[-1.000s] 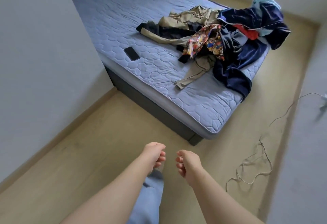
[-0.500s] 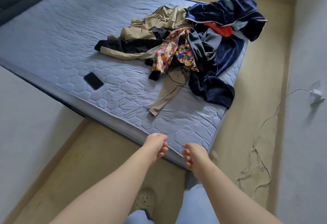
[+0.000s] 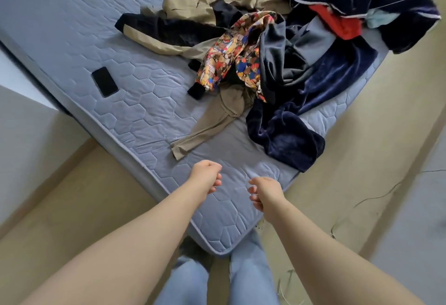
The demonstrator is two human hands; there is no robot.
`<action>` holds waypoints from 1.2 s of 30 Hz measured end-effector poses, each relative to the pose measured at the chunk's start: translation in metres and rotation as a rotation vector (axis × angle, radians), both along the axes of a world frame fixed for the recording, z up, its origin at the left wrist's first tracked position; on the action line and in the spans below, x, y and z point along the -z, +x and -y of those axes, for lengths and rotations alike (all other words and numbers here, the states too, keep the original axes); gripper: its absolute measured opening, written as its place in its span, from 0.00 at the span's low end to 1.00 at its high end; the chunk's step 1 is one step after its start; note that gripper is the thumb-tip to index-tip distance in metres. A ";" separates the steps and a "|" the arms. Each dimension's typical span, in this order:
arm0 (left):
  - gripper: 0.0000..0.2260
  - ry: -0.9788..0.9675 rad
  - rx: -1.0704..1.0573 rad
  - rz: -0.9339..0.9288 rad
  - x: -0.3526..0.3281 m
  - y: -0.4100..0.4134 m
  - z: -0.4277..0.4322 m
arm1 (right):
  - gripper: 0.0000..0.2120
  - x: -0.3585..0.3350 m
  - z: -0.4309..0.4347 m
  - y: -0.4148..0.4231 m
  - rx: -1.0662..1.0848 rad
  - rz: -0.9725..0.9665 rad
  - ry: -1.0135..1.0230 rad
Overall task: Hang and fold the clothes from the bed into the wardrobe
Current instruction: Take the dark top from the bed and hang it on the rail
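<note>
At the near corner of the bed [image 3: 149, 116], reached only a moment ago: phone [image 3: 105, 82] lying left; left hand [image 3: 206, 175] and right hand [image 3: 264, 190], loosely curled and empty, now over its edge; clothes [image 3: 277, 51] heaped far right, none yet picked up.

**Pile Cut Off**

The top edge cuts the clothes pile [image 3: 241, 46] and the bed [image 3: 135, 111]. Upper garments hide those beneath. The palms of the left hand [image 3: 205, 175] and right hand [image 3: 265, 190] face away. The cable [image 3: 376, 197] is blurred.
</note>
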State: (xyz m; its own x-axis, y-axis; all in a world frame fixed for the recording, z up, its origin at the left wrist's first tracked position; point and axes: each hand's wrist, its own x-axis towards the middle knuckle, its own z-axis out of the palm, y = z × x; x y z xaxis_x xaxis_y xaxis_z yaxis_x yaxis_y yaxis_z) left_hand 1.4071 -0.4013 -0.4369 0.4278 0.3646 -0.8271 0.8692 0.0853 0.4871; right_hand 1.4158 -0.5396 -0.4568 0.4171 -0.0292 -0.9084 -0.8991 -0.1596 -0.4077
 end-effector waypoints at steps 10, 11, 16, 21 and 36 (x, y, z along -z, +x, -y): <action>0.10 0.078 0.083 -0.061 0.125 0.070 0.033 | 0.07 0.112 0.034 0.079 -0.114 0.032 -0.117; 0.10 0.065 0.078 -0.072 0.134 0.073 0.034 | 0.04 0.122 0.034 0.087 -0.191 0.067 -0.171; 0.09 -0.042 0.007 -0.147 0.192 0.095 0.041 | 0.28 0.181 0.030 0.129 -0.565 0.240 -0.402; 0.08 -0.103 -0.068 -0.173 0.230 0.109 0.036 | 0.32 0.223 0.032 0.169 -0.689 0.407 -0.555; 0.11 -0.137 -0.025 -0.076 0.229 0.098 0.020 | 0.03 0.209 0.036 0.113 -0.800 0.478 -0.319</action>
State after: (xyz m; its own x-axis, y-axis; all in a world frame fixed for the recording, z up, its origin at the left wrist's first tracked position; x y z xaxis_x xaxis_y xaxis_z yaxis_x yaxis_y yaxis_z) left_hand 1.5048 -0.4211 -0.6654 0.3540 0.2561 -0.8995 0.8999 0.1684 0.4022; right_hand 1.5284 -0.5757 -0.6654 0.7421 0.2071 -0.6375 -0.2298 -0.8149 -0.5322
